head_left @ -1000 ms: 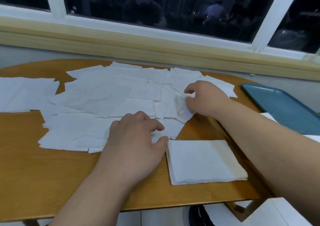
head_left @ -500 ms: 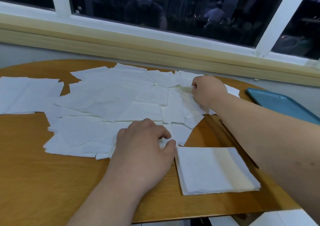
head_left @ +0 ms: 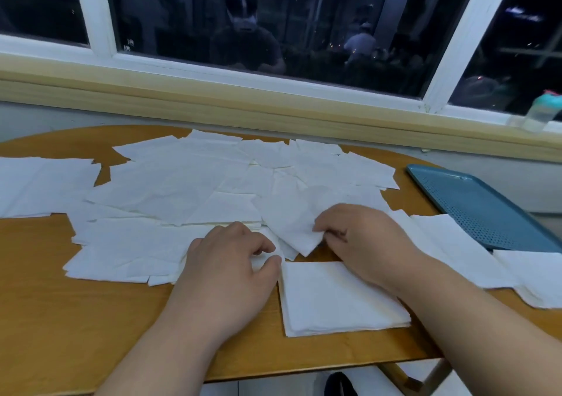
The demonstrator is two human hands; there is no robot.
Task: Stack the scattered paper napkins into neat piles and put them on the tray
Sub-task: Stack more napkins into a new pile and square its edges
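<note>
While your right hand (head_left: 365,240) pinches one napkin (head_left: 292,222) by its near corner, the neat pile (head_left: 340,301) lies just short of that grip, toward you, and the tray (head_left: 486,210) lies well to its right. Your left hand (head_left: 225,265) rests curled on loose napkins (head_left: 170,183); any hold there cannot be told. Paper judged light, limp, tearable: take corners, lift gently.
</note>
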